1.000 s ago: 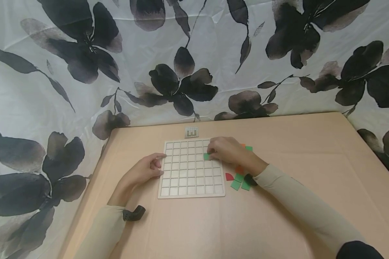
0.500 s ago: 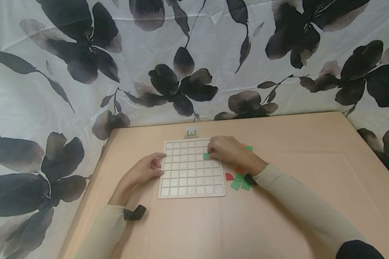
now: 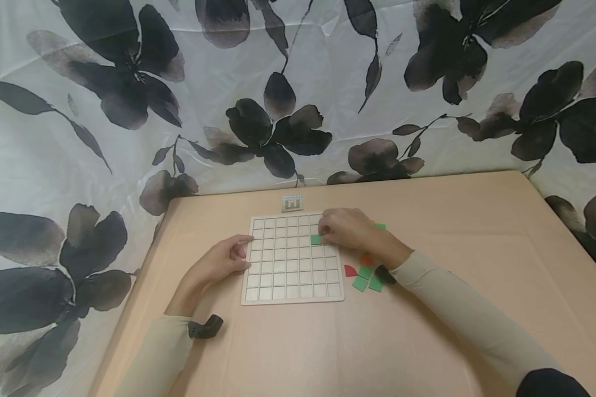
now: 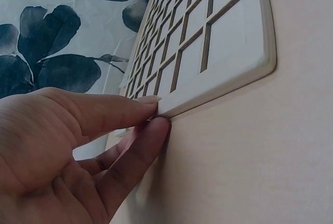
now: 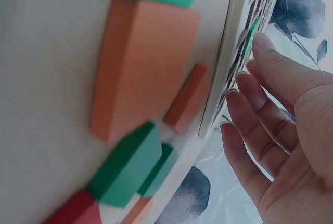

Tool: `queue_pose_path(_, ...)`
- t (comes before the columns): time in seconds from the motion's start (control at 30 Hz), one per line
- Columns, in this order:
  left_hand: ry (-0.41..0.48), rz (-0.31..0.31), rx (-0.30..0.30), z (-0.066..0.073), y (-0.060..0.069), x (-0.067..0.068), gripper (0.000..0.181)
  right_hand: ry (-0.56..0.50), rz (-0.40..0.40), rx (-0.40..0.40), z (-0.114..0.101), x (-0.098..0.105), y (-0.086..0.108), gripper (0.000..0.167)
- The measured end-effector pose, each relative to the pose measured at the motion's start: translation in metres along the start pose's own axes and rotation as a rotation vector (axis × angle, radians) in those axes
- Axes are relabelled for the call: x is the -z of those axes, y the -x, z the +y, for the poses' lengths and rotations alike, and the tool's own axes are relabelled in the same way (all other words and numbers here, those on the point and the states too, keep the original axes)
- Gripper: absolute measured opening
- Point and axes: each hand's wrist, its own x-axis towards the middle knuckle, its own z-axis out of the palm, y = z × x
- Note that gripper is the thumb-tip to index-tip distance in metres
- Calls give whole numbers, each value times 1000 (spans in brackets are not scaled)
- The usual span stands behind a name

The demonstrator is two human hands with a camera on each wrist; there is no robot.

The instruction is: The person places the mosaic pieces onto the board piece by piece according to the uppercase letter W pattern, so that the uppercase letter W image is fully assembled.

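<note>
Evidently, the white square board point(image 3: 292, 301), ridged into rows of small square compartments, is the sole container, and the cells in plain sight hold nothing coloured. One thin green square tile point(image 3: 315, 240) lies at its grid, towards the right side and farther half; whether it sits fully down in one compartment cannot be told. The right hand point(image 3: 346, 227) pinches that tile between thumb and finger, its remaining fingers loosely bent, and covers some cells, so the compartments cannot all be counted. The left hand point(image 3: 219, 258) grips the board's left rim with thumb and fingers. On the pale wood-toned table point(image 3: 288, 353), to the board's right, three green square pieces point(image 3: 360, 284) cluster beside one red curved-edged piece point(image 3: 350, 271); a fourth green piece point(image 3: 380, 226) shows farther off. The right wrist view shows three orange pieces point(image 5: 145, 68). One small grey gridded card point(image 3: 292, 203) lies just beyond the board.
</note>
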Motion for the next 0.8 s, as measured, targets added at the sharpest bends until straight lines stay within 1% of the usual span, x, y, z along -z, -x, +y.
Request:
queue_pose_path(0.13,7,2,4,-1,0,0,65,-31,1,-25,5,5,4,18)
queue_pose_path(0.3,22,-1,-7,-2,0,1,65,-66,-3,-60,13,13,12,16)
queue_pose_path(0.43,18,-2,-4,-3,0,1,65,-91,-13,-81,18,18,19,15)
queue_pose_path(0.63,8,-3,6,-4,0,1,66,-63,-17,-63,24,20,30,13)
queue_pose_path(0.7,11,-4,4,-4,0,1,65,-50,-32,-69,26,20,34,13)
queue_pose_path(0.8,21,-9,-10,-5,-1,1,66,-57,-61,-89,28,20,41,18)
